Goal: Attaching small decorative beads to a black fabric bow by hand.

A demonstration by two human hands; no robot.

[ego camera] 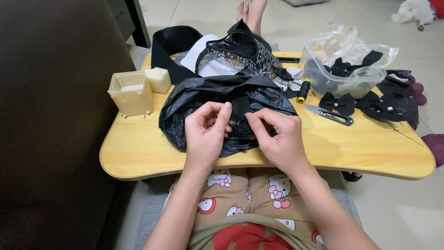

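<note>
My left hand (206, 132) and my right hand (278, 136) meet over the near edge of a small yellow lap table (138, 148). Both pinch a small black fabric piece (240, 118) between fingertips, the left from the left side, the right from the right. The piece lies over a crumpled black plastic bag (203, 95) spread on the table. What the fingers do under the fabric is hidden.
A cream plastic box (131, 92) stands at the table's left. Small scissors (329, 114), a black thread spool (303, 91), black bows (340, 103) and a clear tub of bows (344, 76) lie right. Black lace fabric (240, 51) is behind. Dark sofa at left.
</note>
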